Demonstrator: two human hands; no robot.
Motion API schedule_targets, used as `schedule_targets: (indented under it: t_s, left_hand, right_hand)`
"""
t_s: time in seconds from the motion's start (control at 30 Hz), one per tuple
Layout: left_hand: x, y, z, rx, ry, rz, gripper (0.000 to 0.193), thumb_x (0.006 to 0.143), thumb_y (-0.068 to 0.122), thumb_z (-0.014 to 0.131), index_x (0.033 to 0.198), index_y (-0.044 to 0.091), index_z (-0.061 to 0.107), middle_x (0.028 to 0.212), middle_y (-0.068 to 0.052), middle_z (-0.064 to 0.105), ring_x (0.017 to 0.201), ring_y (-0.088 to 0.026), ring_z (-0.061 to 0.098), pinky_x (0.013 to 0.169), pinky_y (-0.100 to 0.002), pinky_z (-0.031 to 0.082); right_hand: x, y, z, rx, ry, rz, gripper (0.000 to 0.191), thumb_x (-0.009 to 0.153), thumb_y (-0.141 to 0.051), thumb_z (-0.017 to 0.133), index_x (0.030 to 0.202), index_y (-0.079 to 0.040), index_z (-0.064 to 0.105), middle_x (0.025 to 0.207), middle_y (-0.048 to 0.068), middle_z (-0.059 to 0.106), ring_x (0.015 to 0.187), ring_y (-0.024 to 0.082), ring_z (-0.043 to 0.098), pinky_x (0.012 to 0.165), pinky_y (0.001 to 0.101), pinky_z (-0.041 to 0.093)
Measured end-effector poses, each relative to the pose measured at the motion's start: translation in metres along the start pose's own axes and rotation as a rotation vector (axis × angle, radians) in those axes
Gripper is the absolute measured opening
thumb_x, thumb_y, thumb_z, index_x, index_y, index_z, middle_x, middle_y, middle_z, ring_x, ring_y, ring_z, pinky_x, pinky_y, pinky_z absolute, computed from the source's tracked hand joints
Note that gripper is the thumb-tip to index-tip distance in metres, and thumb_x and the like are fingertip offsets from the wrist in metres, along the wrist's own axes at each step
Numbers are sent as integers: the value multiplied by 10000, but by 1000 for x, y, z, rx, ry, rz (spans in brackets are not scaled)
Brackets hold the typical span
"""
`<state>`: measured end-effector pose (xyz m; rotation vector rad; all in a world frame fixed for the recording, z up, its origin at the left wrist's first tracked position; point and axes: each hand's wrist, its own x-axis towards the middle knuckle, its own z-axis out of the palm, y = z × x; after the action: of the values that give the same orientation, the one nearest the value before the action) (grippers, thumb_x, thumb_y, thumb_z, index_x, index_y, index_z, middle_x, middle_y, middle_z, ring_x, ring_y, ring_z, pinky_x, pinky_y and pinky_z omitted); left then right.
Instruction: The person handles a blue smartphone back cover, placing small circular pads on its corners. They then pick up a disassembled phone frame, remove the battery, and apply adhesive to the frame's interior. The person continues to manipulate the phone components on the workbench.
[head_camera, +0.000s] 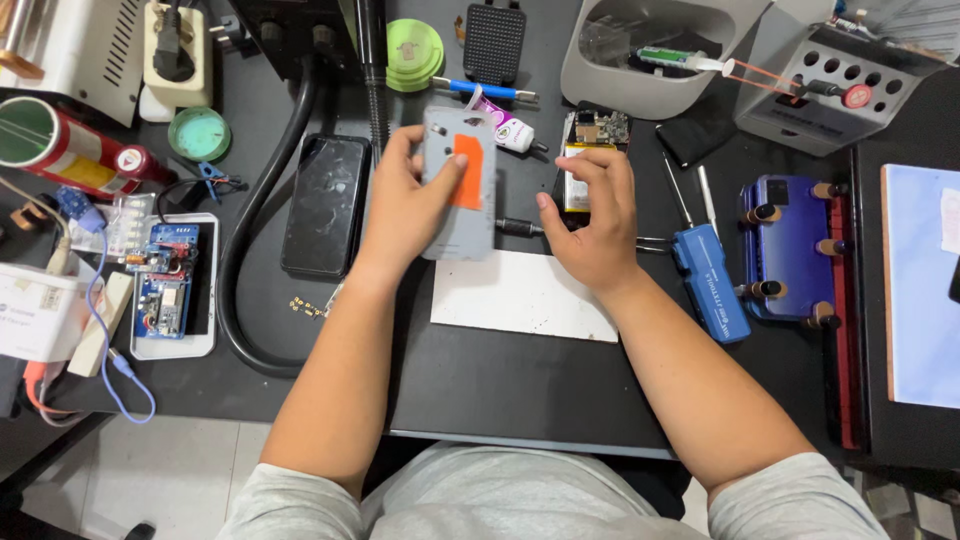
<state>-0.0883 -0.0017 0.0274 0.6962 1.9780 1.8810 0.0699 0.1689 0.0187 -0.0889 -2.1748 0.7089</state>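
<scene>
1. Grey phone back cover stands upright in my view, long axis running away from me, clamped in my left hand with the thumb pressed on its orange sticker.
2. Opened phone, with its board and battery exposed, lies under and just beyond my right hand; it sits right of the cover, so the right hand is nearer to it.
3. My right hand holds nothing that I can see, its fingers curled loosely apart, hovering beside the cover's right edge.
4. White pad lies just below both hands.
</scene>
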Motion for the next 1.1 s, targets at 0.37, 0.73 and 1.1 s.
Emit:
schedule_targets:
  t_s: [0.37,0.73,1.1]
  left_hand:
    - [6,19,-17,70,-4,8,415,945,90,706,1297,-42,530,1071,-123,771,956,-129,746,801,-269,601]
    - [5,26,-8,284,7,80,472,922,110,745,1317,-52,543,1065,-162,763,922,-174,743,773,-293,582]
    - [5,25,-1,477,37,122,493,912,146,741,1312,-58,537,1024,-206,736,948,-316,745,826,-383,576]
  right_hand:
    - [10,-14,-8,-166,-412,-104,383,772,-243,858,1101,-99,726,1090,12,677,982,264,541,859,437,396]
    - [12,-7,-28,-185,-369,-25,235,889,-113,772,1106,-43,713,1008,94,609,992,315,610,877,434,498]
    - [12,32,-71,-277,-220,497,210,912,-119,776,1056,7,690,869,153,720,763,295,725,736,399,578]
